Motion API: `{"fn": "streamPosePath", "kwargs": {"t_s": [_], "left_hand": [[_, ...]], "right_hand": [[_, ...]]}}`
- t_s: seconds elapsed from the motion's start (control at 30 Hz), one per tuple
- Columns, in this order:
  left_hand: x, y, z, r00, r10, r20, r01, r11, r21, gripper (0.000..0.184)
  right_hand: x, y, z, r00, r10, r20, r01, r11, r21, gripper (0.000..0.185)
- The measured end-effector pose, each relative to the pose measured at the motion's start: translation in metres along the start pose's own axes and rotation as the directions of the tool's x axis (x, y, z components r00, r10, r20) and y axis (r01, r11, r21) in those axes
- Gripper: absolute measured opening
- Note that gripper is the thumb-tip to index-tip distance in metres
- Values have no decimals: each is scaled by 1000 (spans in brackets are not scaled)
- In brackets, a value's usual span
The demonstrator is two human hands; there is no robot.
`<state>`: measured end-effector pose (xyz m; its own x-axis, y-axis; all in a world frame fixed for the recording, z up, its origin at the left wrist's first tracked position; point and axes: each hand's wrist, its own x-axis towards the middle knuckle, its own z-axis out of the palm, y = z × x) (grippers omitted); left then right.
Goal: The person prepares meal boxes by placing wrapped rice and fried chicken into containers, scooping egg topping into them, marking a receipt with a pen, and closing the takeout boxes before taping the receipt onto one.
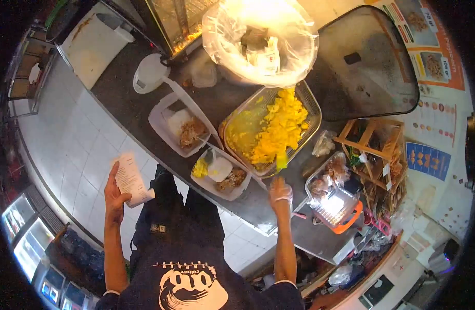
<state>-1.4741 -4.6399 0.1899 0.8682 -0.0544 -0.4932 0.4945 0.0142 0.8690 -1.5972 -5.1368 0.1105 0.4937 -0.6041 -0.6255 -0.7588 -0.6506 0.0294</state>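
Left hand [117, 192] pinches a curling printed slip [129, 180], thumb over its lower part. Right hand [280, 192] is just beside the near rim of the mesh tray [314, 121] (blurred, can't tell if it's open or pinching). Yellow food [279, 124] is heaped toward the tray's right side, yellow-green handle [282, 159] at its near end. Nearer takeaway box [231, 195]: yellow, white and brown food. Farther takeaway box [157, 120]: white and brown portions. Clear-lined tub [217, 44] holds small packets [266, 56].

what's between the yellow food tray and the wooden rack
A crumpled plastic bag lies between the food tray and the wooden rack, as the head view shows.
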Motion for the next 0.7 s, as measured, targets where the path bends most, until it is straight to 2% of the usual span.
{"fn": "streamPosePath", "kwargs": {"t_s": [0.03, 0.07, 0.1, 0.13, 0.17, 0.3, 0.33, 0.37, 0.4, 0.43, 0.47, 0.53, 0.57, 0.6, 0.67, 0.7], "left_hand": [[-2, 0, -2, 1000, 0, -26, 0, 1000, -4, 97], [0, -1, -2, 999, 6, -41, -7, 1000, -11, 97], [4, -2, 0, 1000, 14, -26, -14, 1000, -21, 97], [1, -1, 0, 1000, 9, -25, -10, 1000, -24, 97], [1, 0, 0, 1000, 5, -26, -6, 1000, -27, 97], [0, 7, 3, 1000, -26, -13, 24, 990, -137, 97], [1, 6, 4, 1000, -22, -22, 19, 993, -117, 97], [1, 5, 3, 999, -20, -31, 17, 995, -94, 97], [2, 3, 1, 999, -20, -40, 16, 996, -85, 97], [3, 1, 0, 999, -9, -38, 7, 998, -59, 97], [3, 0, 0, 999, 1, -32, -2, 999, -35, 98], [3, 2, 2, 1000, -8, -30, 6, 998, -58, 97], [3, 1, 3, 999, -23, -44, 21, 999, -45, 99], [2, 1, 2, 998, -39, -58, 37, 999, -32, 101], [0, 2, -1, 998, -36, -51, 34, 998, -49, 99], [-1, 2, -2, 999, -31, -41, 28, 997, -71, 98]], "right_hand": [[-7, 10, 0, 1000, 17, 12, -17, 1000, -5, 27], [-9, 26, -3, 976, -152, 158, 77, 912, 403, 30], [-1, 37, -13, 910, -370, 190, 109, 653, 750, 35], [-6, 27, -35, 812, -571, 120, 55, 280, 958, 41], [-21, 19, -56, 844, -504, 185, -30, 300, 953, 48], [-19, 14, -64, 903, -410, 124, -9, 270, 963, 45], [-12, 12, -65, 925, -370, -85, 270, 484, 833, 42], [-4, 9, -64, 878, -376, -296, 478, 660, 580, 40], [2, 4, -62, 770, -426, -476, 581, 776, 245, 37], [1, -12, -72, 907, -309, -285, 363, 918, 161, 30], [7, -25, -73, 909, -310, -280, 364, 917, 165, 30], [14, -47, -67, 925, -329, -189, 307, 942, -134, 27], [14, -51, -61, 883, -422, -203, 390, 903, -179, 27], [16, -48, -50, 886, -421, -195, 391, 904, -176, 27], [21, -43, -24, 810, -580, -81, 491, 748, -446, 22], [8, -55, -31, 866, -500, 5, 454, 782, -427, 28]]}}
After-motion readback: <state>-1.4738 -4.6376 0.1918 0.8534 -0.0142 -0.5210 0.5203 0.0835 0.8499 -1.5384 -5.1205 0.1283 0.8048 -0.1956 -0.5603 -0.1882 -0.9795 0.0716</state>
